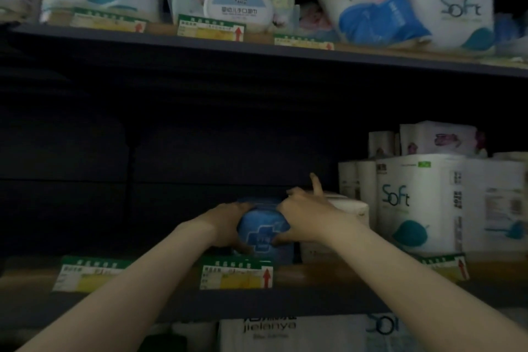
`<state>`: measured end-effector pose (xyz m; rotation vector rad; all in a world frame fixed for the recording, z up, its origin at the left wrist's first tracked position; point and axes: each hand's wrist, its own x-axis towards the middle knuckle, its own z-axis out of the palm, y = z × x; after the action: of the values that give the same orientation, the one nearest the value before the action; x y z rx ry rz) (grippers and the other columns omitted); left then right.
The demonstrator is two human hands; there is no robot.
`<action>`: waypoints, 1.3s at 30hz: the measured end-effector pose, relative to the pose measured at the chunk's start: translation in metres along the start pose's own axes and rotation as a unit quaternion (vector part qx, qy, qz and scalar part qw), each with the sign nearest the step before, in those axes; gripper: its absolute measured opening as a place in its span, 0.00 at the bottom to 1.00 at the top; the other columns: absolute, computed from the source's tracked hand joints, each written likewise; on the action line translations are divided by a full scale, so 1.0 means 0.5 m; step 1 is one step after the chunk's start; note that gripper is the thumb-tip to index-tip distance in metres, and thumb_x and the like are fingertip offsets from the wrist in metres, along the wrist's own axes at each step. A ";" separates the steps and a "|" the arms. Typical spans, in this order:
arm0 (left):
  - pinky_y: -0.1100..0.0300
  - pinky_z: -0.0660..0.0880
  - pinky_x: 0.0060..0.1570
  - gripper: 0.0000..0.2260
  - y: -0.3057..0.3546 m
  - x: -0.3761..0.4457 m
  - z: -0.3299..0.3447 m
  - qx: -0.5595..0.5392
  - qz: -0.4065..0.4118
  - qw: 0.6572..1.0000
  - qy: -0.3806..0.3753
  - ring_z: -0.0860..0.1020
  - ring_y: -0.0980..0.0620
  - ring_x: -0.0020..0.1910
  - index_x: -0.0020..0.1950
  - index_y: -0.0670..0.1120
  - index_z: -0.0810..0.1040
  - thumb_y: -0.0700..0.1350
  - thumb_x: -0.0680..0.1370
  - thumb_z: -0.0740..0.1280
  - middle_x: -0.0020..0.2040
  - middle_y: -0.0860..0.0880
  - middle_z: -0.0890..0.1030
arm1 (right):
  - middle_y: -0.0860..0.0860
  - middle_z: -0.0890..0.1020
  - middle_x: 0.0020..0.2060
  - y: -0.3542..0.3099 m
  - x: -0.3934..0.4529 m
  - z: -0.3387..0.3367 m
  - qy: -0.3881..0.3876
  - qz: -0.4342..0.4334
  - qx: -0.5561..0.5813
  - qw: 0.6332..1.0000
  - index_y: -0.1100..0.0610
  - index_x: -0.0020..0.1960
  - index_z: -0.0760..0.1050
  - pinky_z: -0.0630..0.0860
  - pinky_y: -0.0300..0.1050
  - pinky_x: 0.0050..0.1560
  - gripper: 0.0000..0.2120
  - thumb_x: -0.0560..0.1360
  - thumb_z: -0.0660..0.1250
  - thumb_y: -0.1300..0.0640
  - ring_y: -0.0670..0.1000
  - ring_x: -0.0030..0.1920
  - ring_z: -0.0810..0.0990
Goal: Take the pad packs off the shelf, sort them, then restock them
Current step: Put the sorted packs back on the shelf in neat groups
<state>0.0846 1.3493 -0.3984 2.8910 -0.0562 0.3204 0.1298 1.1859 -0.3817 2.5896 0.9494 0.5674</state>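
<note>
Gripping: left hand [228, 220] and right hand [303, 217] hold the blue pad pack [264, 233] from both sides.
Advice: keep it level on the shelf [314, 274], beside the white pack [351, 208].

Dim, soft blur, dark shelf recess, curved edges

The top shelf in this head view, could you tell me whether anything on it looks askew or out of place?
Yes. The white, blue and pink floral soft pack leans sideways against the upright white "Soft" tissue pack, and the wet-wipes pack with the round white lid looks crumpled. The rest stands straight.
</note>
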 end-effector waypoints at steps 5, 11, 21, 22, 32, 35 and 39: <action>0.54 0.70 0.63 0.39 0.022 -0.011 0.004 0.065 -0.038 0.997 0.022 0.70 0.48 0.65 0.75 0.50 0.55 0.50 0.71 0.73 0.70 0.48 0.67 | 0.55 0.69 0.68 -0.007 -0.014 0.001 0.024 0.013 -0.001 1.000 0.57 0.64 0.73 0.34 0.68 0.68 0.29 0.74 0.61 0.36 0.55 0.75 0.51; 0.58 0.74 0.55 0.31 0.029 -0.068 -0.016 0.013 -0.024 0.995 0.091 0.72 0.50 0.60 0.72 0.51 0.62 0.50 0.73 0.71 0.66 0.49 0.69 | 0.49 0.62 0.71 0.030 -0.080 -0.003 0.134 0.062 0.083 0.986 0.49 0.72 0.61 0.42 0.64 0.71 0.26 0.77 0.61 0.44 0.54 0.74 0.51; 0.58 0.73 0.52 0.21 0.066 -0.084 -0.001 0.022 -0.061 0.986 0.152 0.73 0.44 0.60 0.70 0.50 0.67 0.40 0.78 0.64 0.68 0.44 0.64 | 0.51 0.63 0.72 0.085 -0.127 0.033 0.083 0.121 0.106 0.983 0.50 0.75 0.53 0.51 0.59 0.72 0.29 0.78 0.60 0.60 0.55 0.71 0.62; 0.57 0.73 0.54 0.20 0.072 -0.096 0.000 0.029 -0.048 0.981 0.187 0.72 0.44 0.60 0.70 0.49 0.67 0.41 0.78 0.64 0.68 0.45 0.64 | 0.51 0.62 0.72 0.082 -0.135 0.033 0.111 0.122 0.106 0.981 0.49 0.75 0.52 0.50 0.59 0.72 0.30 0.77 0.60 0.61 0.55 0.71 0.60; 0.58 0.68 0.30 0.20 0.113 -0.102 0.022 -0.018 -0.068 0.982 0.178 0.73 0.45 0.43 0.70 0.50 0.64 0.46 0.79 0.63 0.62 0.40 0.72 | 0.51 0.60 0.73 0.094 -0.183 0.039 0.111 0.091 0.069 0.987 0.52 0.72 0.61 0.54 0.58 0.70 0.24 0.78 0.57 0.65 0.55 0.69 0.65; 0.56 0.73 0.42 0.30 0.106 -0.082 0.005 -0.003 -0.051 0.989 0.136 0.73 0.42 0.55 0.75 0.54 0.55 0.46 0.77 0.66 0.69 0.41 0.64 | 0.51 0.56 0.75 0.092 -0.152 0.033 0.105 0.055 0.115 0.986 0.48 0.76 0.49 0.57 0.58 0.70 0.34 0.77 0.60 0.65 0.57 0.71 0.63; 0.54 0.62 0.68 0.40 0.101 -0.045 -0.022 0.033 -0.030 0.999 0.023 0.56 0.43 0.74 0.77 0.54 0.47 0.52 0.74 0.70 0.77 0.45 0.51 | 0.50 0.46 0.77 0.096 -0.090 0.011 -0.015 0.045 0.088 0.995 0.44 0.77 0.43 0.51 0.58 0.73 0.43 0.74 0.63 0.69 0.56 0.75 0.54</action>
<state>0.0572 1.3031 -0.3817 2.9428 0.0486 0.3853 0.1272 1.1201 -0.3775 2.8017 0.9158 0.4868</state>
